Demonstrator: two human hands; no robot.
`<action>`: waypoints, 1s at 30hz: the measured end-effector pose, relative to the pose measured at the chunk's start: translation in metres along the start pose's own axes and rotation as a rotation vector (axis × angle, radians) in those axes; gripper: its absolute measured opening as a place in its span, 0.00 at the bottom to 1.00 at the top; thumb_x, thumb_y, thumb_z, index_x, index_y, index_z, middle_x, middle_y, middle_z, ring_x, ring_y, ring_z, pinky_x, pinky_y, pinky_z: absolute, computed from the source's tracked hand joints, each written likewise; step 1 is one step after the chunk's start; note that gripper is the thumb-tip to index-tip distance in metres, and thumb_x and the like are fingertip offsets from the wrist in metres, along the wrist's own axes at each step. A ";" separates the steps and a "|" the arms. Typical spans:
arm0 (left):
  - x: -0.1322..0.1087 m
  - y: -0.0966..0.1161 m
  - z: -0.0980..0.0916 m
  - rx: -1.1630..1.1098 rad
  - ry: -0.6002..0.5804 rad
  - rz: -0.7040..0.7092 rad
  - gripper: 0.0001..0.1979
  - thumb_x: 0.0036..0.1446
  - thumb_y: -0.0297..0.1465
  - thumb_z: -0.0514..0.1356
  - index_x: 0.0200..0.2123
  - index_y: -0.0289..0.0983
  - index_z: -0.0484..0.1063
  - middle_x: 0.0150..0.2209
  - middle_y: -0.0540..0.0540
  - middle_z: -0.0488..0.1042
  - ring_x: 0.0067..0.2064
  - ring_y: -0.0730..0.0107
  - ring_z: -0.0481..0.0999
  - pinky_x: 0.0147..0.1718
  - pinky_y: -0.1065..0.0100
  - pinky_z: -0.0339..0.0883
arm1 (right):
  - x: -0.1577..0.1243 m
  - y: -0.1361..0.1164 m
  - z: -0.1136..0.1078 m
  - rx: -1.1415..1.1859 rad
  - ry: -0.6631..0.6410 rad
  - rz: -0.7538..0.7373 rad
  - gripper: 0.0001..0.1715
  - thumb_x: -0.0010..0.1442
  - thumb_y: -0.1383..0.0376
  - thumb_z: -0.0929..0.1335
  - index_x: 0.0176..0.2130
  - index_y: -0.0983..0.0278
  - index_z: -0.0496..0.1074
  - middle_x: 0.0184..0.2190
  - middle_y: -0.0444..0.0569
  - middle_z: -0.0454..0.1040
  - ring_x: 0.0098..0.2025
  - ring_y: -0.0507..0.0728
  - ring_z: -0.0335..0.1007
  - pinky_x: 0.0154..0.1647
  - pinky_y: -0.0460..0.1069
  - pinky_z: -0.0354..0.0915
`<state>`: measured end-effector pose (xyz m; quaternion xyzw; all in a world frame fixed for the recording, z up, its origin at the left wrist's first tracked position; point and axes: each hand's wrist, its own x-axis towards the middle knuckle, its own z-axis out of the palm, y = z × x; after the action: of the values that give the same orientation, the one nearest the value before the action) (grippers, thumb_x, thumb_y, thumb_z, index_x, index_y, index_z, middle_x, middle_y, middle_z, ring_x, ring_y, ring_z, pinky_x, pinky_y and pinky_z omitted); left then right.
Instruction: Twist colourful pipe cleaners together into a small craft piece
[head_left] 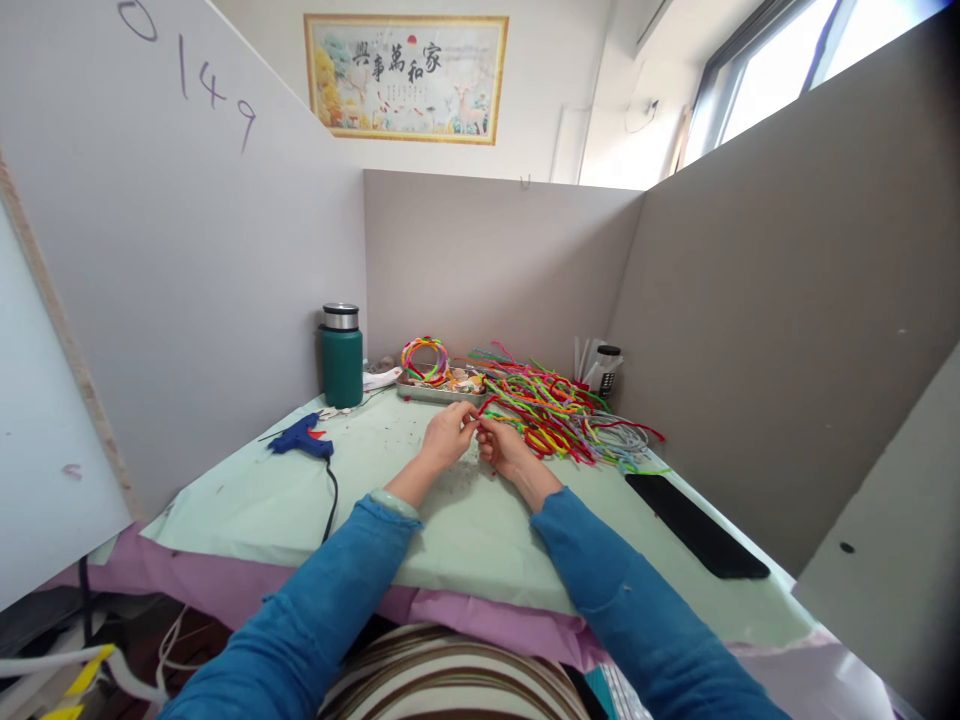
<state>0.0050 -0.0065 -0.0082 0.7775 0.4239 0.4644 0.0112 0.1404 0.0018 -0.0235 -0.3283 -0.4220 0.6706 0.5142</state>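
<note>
Over the middle of the table my left hand (pixel 445 436) and my right hand (pixel 505 448) meet, fingertips almost touching. Both are closed in a pinch on a thin red pipe cleaner (pixel 487 402), which rises in a short bend between them. Most of it is hidden by the fingers. Just beyond my right hand lies a big loose pile of coloured pipe cleaners (pixel 551 395). Behind my left hand is a shallow metal tray (pixel 431 394) with small pieces in it, and a coil of coloured pipe cleaners (pixel 425 360) stands on it.
A blue glue gun (pixel 301 436) lies at left, its black cord running to the front edge. Behind it stands a green bottle (pixel 342 362). A black flat object (pixel 697 525) lies at right, and a clear jar with a black lid (pixel 606 368) stands at the back. Grey partitions (pixel 495 250) enclose the table.
</note>
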 end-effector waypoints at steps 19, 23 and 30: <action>0.000 0.003 -0.003 0.048 -0.081 -0.032 0.09 0.55 0.28 0.54 0.38 0.39 0.72 0.34 0.47 0.73 0.35 0.71 0.70 0.37 0.71 0.62 | -0.001 0.001 0.000 -0.050 0.012 0.005 0.11 0.50 0.60 0.68 0.28 0.64 0.63 0.17 0.38 0.60 0.14 0.44 0.49 0.15 0.42 0.45; 0.000 0.002 -0.002 0.046 -0.082 -0.050 0.09 0.54 0.30 0.54 0.37 0.38 0.72 0.33 0.48 0.73 0.34 0.71 0.70 0.36 0.71 0.61 | 0.000 0.001 0.000 -0.050 0.014 0.005 0.10 0.51 0.61 0.67 0.28 0.64 0.63 0.16 0.38 0.60 0.14 0.45 0.49 0.15 0.42 0.45; -0.001 0.003 -0.003 0.039 -0.103 -0.094 0.09 0.55 0.32 0.54 0.38 0.38 0.71 0.32 0.48 0.74 0.32 0.72 0.70 0.32 0.72 0.60 | 0.000 0.001 -0.001 -0.064 0.003 -0.007 0.09 0.50 0.61 0.67 0.28 0.64 0.63 0.17 0.38 0.61 0.14 0.45 0.50 0.14 0.42 0.46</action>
<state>0.0051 -0.0102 -0.0056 0.7796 0.4679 0.4144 0.0398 0.1405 0.0017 -0.0249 -0.3441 -0.4438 0.6544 0.5063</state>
